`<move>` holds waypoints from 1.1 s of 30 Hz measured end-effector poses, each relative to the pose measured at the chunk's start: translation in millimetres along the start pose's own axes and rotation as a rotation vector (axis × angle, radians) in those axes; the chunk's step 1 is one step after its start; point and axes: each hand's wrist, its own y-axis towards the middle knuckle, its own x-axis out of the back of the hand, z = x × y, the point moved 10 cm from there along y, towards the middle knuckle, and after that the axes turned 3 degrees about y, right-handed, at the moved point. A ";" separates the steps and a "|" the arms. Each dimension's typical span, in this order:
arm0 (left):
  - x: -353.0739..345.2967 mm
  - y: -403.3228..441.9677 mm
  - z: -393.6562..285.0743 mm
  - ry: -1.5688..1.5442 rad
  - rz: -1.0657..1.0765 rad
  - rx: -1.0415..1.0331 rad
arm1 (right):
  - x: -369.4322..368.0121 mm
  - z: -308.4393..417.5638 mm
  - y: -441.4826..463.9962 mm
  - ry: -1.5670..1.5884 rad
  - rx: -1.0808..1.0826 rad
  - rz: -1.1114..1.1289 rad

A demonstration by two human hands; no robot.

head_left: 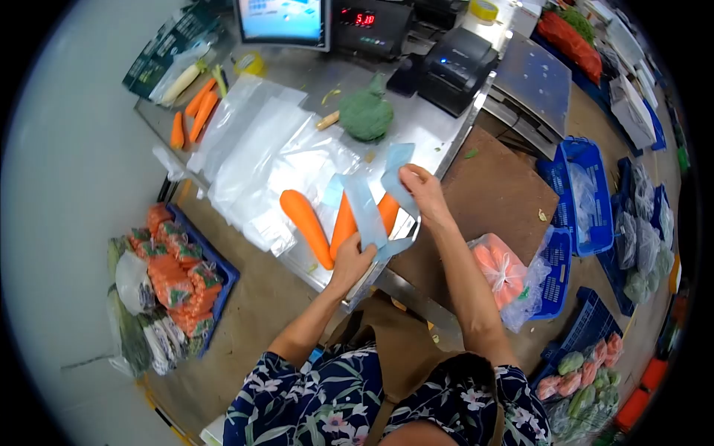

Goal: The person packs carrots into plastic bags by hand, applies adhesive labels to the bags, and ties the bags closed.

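My right hand (425, 195) is closed in a pinch on a light-blue strip (401, 193), thin and bent. Its other length slants across two carrots, a middle carrot (343, 227) and a right carrot (387, 212), covering part of them. At the lower end of these carrots, my left hand (352, 264) has its fingers closed by the strip's edge; exactly how they grip is partly hidden. Left of it lies a separate whole carrot (307, 227) on the metal table (439, 141). Clear plastic bags (253, 141) are spread beside the carrots.
Broccoli (366, 115) lies behind my hands, near a black printer (457, 70), a scale display (368, 30) and a monitor (282, 21). More carrots (202, 108) rest at the table's left. Blue baskets (587, 197) stand right; a crate of bagged vegetables (223, 279) is on the left floor.
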 end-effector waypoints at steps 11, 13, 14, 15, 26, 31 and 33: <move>6.4 55.9 -76.5 -0.314 0.009 -0.152 | -78.5 105.5 -107.6 -0.660 0.539 0.211; 12.3 85.1 -89.7 -0.218 0.084 -0.130 | -65.2 96.7 -86.6 -0.748 0.638 0.021; 11.7 103.0 -93.1 -0.230 0.129 -0.162 | -47.4 81.6 -62.8 -0.710 0.534 -0.015; 11.1 119.3 -96.9 -0.241 0.174 -0.195 | -33.2 75.5 -43.3 -0.669 0.434 -0.051; 3.7 161.1 -54.0 -0.068 0.649 -0.183 | -51.5 207.6 8.5 -0.532 0.637 0.166; 21.0 172.1 -86.2 0.142 0.681 -0.091 | -91.1 254.2 -8.0 -0.382 0.694 0.490; 13.0 164.2 -111.0 0.328 0.774 -0.341 | -103.3 272.3 -17.7 -0.401 0.738 0.574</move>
